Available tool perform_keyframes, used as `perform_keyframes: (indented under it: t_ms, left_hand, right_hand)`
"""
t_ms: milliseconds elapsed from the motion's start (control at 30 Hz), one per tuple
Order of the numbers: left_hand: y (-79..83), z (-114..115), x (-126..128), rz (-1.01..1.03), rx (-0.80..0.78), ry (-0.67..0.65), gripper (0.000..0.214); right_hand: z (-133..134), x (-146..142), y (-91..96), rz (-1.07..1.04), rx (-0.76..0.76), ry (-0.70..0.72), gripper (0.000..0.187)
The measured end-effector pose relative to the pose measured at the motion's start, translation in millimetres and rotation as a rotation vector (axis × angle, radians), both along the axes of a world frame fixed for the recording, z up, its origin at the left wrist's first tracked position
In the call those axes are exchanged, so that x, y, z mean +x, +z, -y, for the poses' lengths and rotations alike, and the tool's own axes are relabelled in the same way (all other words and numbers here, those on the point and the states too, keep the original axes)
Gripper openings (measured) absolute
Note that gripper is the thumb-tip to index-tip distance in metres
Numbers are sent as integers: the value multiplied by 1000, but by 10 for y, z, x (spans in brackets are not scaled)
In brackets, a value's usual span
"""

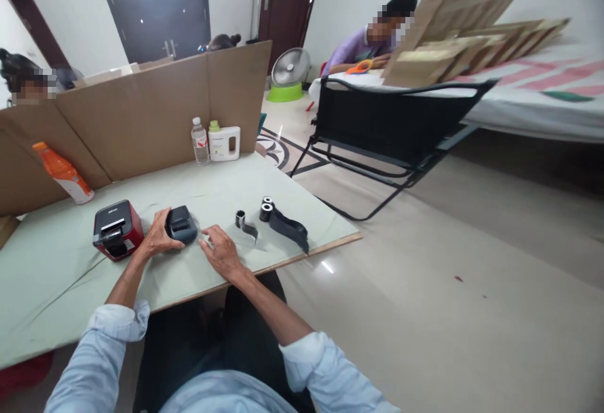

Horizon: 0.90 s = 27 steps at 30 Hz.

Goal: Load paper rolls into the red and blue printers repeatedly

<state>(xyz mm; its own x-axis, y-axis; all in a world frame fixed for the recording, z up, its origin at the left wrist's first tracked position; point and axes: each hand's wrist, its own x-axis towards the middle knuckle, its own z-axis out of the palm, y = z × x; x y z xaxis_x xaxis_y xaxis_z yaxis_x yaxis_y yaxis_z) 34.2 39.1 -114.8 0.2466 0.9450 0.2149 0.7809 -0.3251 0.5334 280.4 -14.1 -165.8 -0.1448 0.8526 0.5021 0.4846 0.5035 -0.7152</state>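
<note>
My left hand (158, 235) curves around the left side and near edge of a small dark grey device, which looks like a portable printer (182, 225), on the table. My right hand (221, 250) is just right of this device, fingers apart, holding nothing. Close by on the left stands a red and black box-shaped printer (117, 229). Right of my right hand, a small roll with a short loose strip (246, 227) lies on the table. Beyond it are two small rolls (267, 209) with a long black ribbon (291, 229) trailing toward the table edge.
A cardboard screen (141, 117) lines the table's (189, 277) far side. Before it stand an orange bottle (63, 172), a clear bottle (200, 142) and a white jug (224, 143). A black folding chair (401, 123) is at right. Other people sit beyond, one near cardboard boxes (434, 60).
</note>
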Motion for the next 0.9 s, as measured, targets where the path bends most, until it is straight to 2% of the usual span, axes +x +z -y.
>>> perform_keyframes:
  t_ms: [167,300,500,733,900]
  left_hand:
    - [-183,98,-26,103,15,34,130]
    - [-302,253,-9,195,85,91,116]
    - [-386,380,17,182,92,106,95]
    - [-497,431,71,185,116,180,85]
    - [-534,448,78,194,116,157,82]
  right_hand:
    - [-292,-80,157,84,-40,81,46]
    - [-402,-148,56,151,-66,164,61]
    - [-369,-143,-205,208,33,158,62]
    - [-390,-130,-251,191,47,176,57]
    - [-419,-128,-315,186,73,188,57]
